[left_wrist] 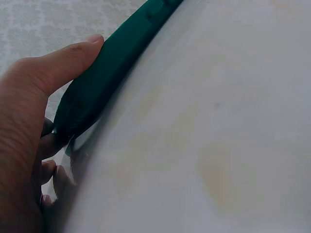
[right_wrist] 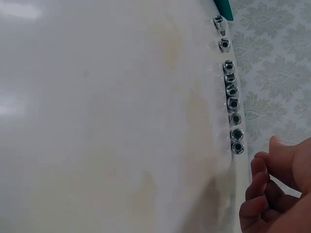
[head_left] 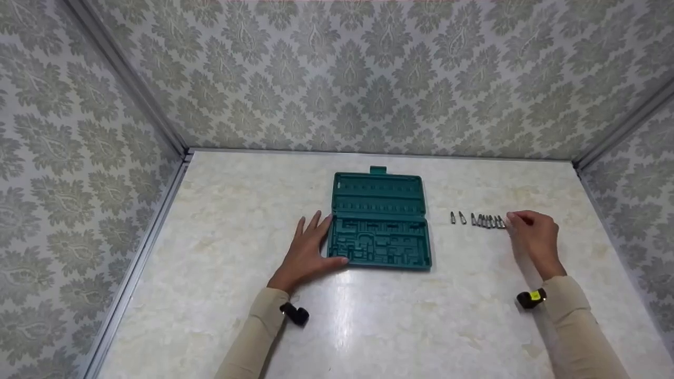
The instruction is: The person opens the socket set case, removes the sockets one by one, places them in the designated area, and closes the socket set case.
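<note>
An open green plastic case [head_left: 379,242] lies on the table, its moulded tray toward me and its lid laid back. My left hand [head_left: 308,251] rests at the case's near left corner, fingers spread along the left side and thumb on the front edge. In the left wrist view the thumb [left_wrist: 73,63] lies against the case's side wall [left_wrist: 112,63]. Right of the case stands a row of small metal bit sockets [head_left: 487,221], seen end-on with their holes [right_wrist: 233,103] in the right wrist view. My right hand [head_left: 534,237] is beside the row's right end, fingers curled; nothing shows between thumb and fingertips.
The pale marbled table [head_left: 237,326] runs back to a patterned wall [head_left: 347,79]. Metal frame rails [head_left: 131,295] border it at the left. Two bit sockets [head_left: 462,217] stand slightly apart from the others, nearer the case.
</note>
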A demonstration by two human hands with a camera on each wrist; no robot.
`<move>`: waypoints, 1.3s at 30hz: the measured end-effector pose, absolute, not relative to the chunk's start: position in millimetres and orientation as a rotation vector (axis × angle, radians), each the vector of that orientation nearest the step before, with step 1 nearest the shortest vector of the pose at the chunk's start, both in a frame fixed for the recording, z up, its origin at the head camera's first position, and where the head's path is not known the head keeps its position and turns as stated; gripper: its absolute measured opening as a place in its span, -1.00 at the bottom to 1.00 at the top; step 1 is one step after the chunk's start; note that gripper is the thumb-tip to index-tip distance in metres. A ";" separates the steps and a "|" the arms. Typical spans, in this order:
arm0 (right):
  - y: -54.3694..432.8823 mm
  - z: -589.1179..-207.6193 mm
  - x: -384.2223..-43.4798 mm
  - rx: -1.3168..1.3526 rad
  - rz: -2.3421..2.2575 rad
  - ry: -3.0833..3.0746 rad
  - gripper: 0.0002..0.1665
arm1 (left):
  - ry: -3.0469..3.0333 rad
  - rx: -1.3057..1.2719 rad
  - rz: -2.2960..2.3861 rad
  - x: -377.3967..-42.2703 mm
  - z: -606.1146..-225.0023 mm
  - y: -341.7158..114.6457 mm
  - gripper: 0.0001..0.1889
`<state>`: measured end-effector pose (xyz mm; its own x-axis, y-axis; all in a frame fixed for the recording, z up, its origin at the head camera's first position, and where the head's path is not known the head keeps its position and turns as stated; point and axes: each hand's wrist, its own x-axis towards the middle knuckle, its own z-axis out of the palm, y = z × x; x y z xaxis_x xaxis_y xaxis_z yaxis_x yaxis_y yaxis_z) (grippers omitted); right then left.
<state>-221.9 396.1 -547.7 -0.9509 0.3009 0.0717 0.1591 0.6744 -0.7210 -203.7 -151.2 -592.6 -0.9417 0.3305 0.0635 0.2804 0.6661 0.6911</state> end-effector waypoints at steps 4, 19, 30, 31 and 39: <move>381.3 -539.7 -223.0 -0.307 1.173 -2.656 -0.45 | 2.812 0.532 1.145 -203.9 -592.2 -151.4 0.34; 306.2 -537.1 -258.4 0.100 1.283 -2.643 -0.60 | 2.828 0.532 1.097 -208.5 -590.7 -145.9 0.34; 256.1 -539.7 -276.1 0.258 1.366 -2.666 -0.67 | 2.828 0.526 1.096 -209.0 -592.7 -144.5 0.35; 250.8 -539.4 -277.1 0.273 1.376 -2.671 -0.67 | 2.827 0.520 1.095 -208.5 -592.5 -145.0 0.35; 210.2 -533.6 -287.7 0.407 1.473 -2.668 -0.68 | 2.837 0.510 1.078 -206.7 -590.7 -146.7 0.35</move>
